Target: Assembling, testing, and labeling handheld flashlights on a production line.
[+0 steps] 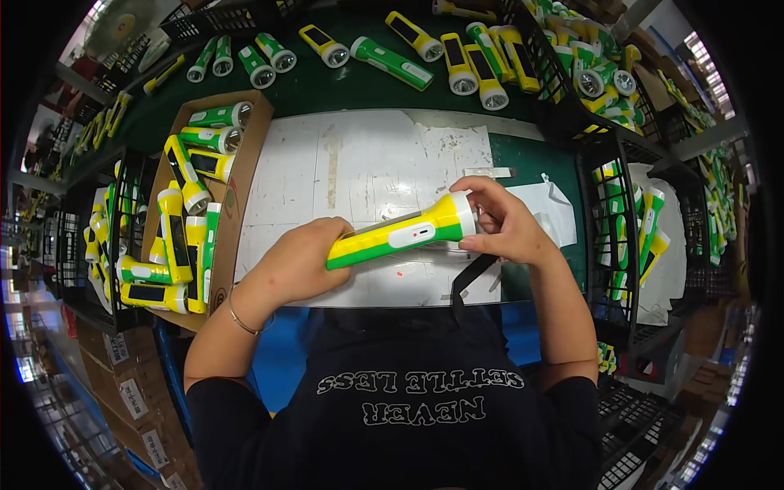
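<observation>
A yellow and green flashlight [384, 242] lies nearly level between my two hands, above the white work board [282, 188]. My left hand [309, 260] is wrapped round its tail end. At the head end, my right hand [508, 220] pinches the white rim with thumb and fingers. The side facing me carries a white oval panel with a small red dot and a dark slot. Along its upper side runs a dark strip, seen at a slant. A black strap [471, 282] hangs below my right hand; where its upper end goes is hidden.
At the left a cardboard box [255, 135] holds several flashlights. More flashlights [392, 62] lie along the far side of the green table [527, 155]. Black plastic crates [608, 220] with flashlights stand at the right, another [135, 180] at the left. White paper [549, 208] lies beyond my right hand.
</observation>
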`<state>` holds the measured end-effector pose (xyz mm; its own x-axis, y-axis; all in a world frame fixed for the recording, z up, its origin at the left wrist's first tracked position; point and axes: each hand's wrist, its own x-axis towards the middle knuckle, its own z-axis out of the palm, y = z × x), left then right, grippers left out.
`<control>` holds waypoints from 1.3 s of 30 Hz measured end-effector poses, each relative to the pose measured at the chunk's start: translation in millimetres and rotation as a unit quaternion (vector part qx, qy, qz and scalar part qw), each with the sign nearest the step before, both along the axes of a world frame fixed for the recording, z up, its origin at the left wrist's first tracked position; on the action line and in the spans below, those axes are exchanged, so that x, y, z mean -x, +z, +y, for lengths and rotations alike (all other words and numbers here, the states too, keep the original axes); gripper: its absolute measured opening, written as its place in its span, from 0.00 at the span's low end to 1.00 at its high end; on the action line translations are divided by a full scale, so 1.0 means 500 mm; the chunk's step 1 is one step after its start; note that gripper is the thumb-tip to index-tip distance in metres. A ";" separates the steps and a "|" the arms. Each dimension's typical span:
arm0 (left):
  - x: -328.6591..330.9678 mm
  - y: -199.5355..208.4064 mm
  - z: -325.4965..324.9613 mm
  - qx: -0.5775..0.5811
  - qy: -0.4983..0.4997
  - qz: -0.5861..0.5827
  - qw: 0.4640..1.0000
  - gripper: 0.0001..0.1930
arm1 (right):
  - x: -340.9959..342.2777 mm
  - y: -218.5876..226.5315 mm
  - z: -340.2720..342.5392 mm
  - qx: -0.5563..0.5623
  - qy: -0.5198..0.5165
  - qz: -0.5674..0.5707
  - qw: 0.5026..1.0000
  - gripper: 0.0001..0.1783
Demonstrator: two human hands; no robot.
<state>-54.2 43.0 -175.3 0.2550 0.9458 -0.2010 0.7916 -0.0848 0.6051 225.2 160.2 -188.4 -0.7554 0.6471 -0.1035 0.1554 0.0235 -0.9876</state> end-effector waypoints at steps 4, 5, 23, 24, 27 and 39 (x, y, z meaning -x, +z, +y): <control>-0.018 -0.005 0.012 0.093 -0.030 -0.121 0.988 0.22 | 0.032 -0.012 -0.003 0.064 0.023 0.019 0.998 0.36; -0.028 -0.005 0.021 0.123 -0.019 -0.139 0.982 0.26 | 0.044 -0.019 -0.008 0.090 0.022 0.037 0.995 0.36; -0.038 -0.139 0.028 0.051 0.232 -0.367 0.899 0.30 | 0.156 -0.134 -0.065 -0.305 -0.041 -0.220 0.926 0.13; -0.042 -0.143 0.029 0.052 0.229 -0.368 0.900 0.30 | 0.157 -0.141 -0.066 -0.305 -0.043 -0.222 0.925 0.13; -0.048 -0.150 0.034 -0.007 0.220 -0.347 0.912 0.31 | 0.150 -0.154 -0.053 -0.287 -0.042 -0.176 0.940 0.14; -0.093 -0.123 0.040 -0.101 0.166 -0.209 0.958 0.30 | 0.086 -0.073 -0.002 0.106 -0.056 -0.028 0.992 0.11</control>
<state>-7.9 63.2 -236.9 -0.0485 0.9976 0.0486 0.4869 -0.0188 0.8732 182.4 159.2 -225.1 -0.6686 0.6865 -0.2859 0.2001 -0.2042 -0.9583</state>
